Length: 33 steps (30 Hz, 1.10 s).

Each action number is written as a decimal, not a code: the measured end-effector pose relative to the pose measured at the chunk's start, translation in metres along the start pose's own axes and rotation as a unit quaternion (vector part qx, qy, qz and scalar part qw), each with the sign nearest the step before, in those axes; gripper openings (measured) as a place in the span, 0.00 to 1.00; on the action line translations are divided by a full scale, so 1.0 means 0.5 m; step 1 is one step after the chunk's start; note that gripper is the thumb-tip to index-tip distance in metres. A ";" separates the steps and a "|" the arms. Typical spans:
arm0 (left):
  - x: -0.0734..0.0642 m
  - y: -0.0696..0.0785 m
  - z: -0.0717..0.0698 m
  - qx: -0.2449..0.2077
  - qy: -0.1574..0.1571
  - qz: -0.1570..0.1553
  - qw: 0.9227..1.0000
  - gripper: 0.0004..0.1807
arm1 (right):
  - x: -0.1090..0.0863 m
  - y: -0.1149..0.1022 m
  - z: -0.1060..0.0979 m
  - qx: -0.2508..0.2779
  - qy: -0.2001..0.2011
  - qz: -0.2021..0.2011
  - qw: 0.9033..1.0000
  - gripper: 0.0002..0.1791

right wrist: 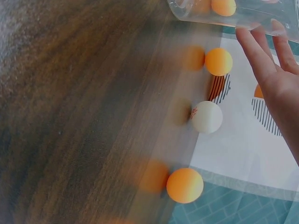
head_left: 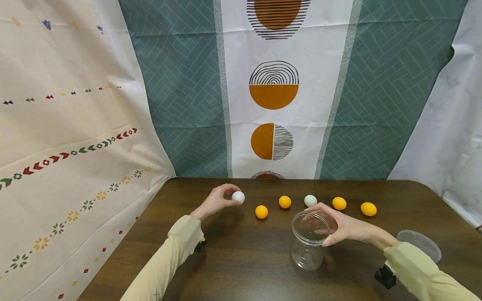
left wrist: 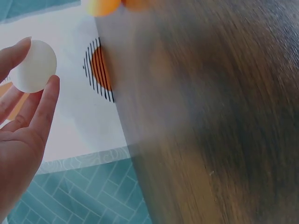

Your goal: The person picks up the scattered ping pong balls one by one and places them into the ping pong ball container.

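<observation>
Head view: The left hand pinches a white ball, well apart from the clear jar and to its left. The right hand grips the jar near its rim, thumb and fingers set wide around it. The jar is upright on the table, mouth uncovered. Four orange balls and a second white ball sit beyond it. A lid lies beside the right sleeve. Step in hand, as judged: one ball picked up, jar steadied.

Left wrist view: Thumb and fingertips bear on the held ball, which appears clear of the table. The next move calls for a light, secure pinch.

Right wrist view: Fingertips contact the jar wall; the thumb is not visible. An orange ball shows through the wall. Hold the jar upright and still.
</observation>
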<state>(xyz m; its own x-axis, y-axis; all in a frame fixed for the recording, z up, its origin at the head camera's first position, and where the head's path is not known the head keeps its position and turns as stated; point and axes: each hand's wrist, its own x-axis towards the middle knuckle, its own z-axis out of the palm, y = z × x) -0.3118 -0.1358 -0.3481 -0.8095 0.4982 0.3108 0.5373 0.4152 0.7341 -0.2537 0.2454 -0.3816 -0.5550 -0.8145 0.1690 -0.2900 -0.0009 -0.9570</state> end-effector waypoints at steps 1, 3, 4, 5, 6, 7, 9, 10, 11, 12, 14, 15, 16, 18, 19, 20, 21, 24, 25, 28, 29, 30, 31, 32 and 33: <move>0.002 -0.005 0.002 0.001 0.001 0.001 1.000 0.19 | 0.000 0.000 0.000 -0.001 -0.002 -0.001 1.000 0.40; 0.008 -0.022 0.007 0.002 0.002 0.005 1.000 0.20 | 0.000 0.000 -0.001 -0.002 -0.007 -0.006 1.000 0.40; 0.011 -0.030 0.010 0.002 0.002 0.003 1.000 0.20 | 0.000 0.000 -0.001 -0.003 -0.011 -0.010 1.000 0.40; 0.015 -0.039 0.013 0.003 0.002 0.003 1.000 0.20 | 0.001 0.000 -0.002 -0.003 -0.013 -0.012 1.000 0.40; 0.018 -0.047 0.015 0.004 0.002 0.002 1.000 0.21 | 0.001 0.000 -0.002 -0.001 -0.012 -0.011 1.000 0.40; 0.021 -0.054 0.017 0.006 0.001 0.000 1.000 0.21 | 0.001 0.000 -0.003 -0.002 -0.012 -0.011 1.000 0.41; 0.025 -0.057 0.020 0.008 0.001 -0.004 1.000 0.21 | 0.002 -0.001 -0.004 -0.001 -0.011 -0.009 1.000 0.41; 0.026 -0.055 0.021 0.007 0.001 -0.006 1.000 0.21 | 0.002 -0.001 -0.004 0.000 -0.010 -0.008 1.000 0.41; 0.027 -0.055 0.022 0.006 0.001 -0.006 1.000 0.20 | 0.002 -0.001 -0.005 0.000 -0.010 -0.006 1.000 0.40; 0.028 -0.053 0.023 0.005 0.000 -0.006 1.000 0.20 | 0.002 -0.001 -0.006 0.000 -0.008 -0.004 1.000 0.40; 0.031 -0.047 0.025 0.001 -0.001 -0.005 1.000 0.20 | 0.002 -0.001 -0.007 0.001 -0.008 -0.004 1.000 0.40; 0.033 -0.044 0.026 -0.004 -0.003 -0.004 1.000 0.20 | 0.001 -0.001 -0.008 0.001 -0.007 -0.003 1.000 0.40; 0.034 -0.039 0.027 -0.009 -0.004 0.000 1.000 0.20 | 0.001 -0.001 -0.009 0.001 -0.005 -0.002 1.000 0.40; 0.034 -0.024 0.027 -0.021 -0.006 0.008 1.000 0.20 | 0.000 -0.001 -0.009 0.001 -0.002 0.002 1.000 0.40; 0.032 -0.014 0.027 -0.027 -0.008 0.011 1.000 0.20 | 0.000 -0.001 -0.010 0.002 -0.002 0.002 1.000 0.41; 0.030 -0.004 0.026 -0.031 -0.011 0.015 0.999 0.20 | 0.000 -0.001 -0.010 0.001 -0.002 0.002 1.000 0.41; 0.028 0.006 0.025 -0.035 -0.015 0.018 0.999 0.20 | -0.001 -0.001 -0.010 0.002 -0.003 0.003 1.000 0.41; 0.021 0.034 0.024 -0.035 -0.021 0.023 0.999 0.19 | -0.002 -0.001 -0.010 0.002 -0.003 0.004 1.000 0.41; 0.021 0.036 0.025 -0.032 -0.022 0.023 0.999 0.19 | -0.003 0.000 -0.010 0.003 -0.003 0.004 1.000 0.41; 0.018 0.046 0.028 -0.029 -0.021 0.021 0.999 0.19 | -0.003 0.001 -0.010 0.003 -0.003 0.002 1.000 0.41; 0.018 0.048 0.029 -0.028 -0.020 0.021 0.999 0.19 | -0.003 0.001 -0.010 0.004 -0.004 0.001 1.000 0.41; 0.018 0.049 0.030 -0.029 -0.021 0.018 0.999 0.19 | -0.003 0.002 -0.009 0.005 -0.004 0.000 1.000 0.41; 0.018 0.051 0.031 -0.029 -0.022 0.017 0.999 0.20 | -0.003 0.002 -0.009 0.005 -0.006 -0.003 1.000 0.41; 0.019 0.052 0.032 -0.031 -0.023 0.015 0.999 0.20 | -0.003 0.003 -0.009 0.005 -0.006 -0.005 1.000 0.41; 0.019 0.053 0.034 -0.032 -0.024 0.016 0.999 0.20 | -0.003 0.004 -0.008 0.004 -0.007 -0.006 1.000 0.41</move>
<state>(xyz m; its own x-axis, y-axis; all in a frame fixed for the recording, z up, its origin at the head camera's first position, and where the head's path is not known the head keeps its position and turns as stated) -0.3012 -0.1072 -0.3358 -0.7793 0.5469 0.3061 0.5449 0.3500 0.7620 -0.2564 0.2491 -0.3830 -0.5409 -0.8220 0.1782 -0.2902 -0.0165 -0.9568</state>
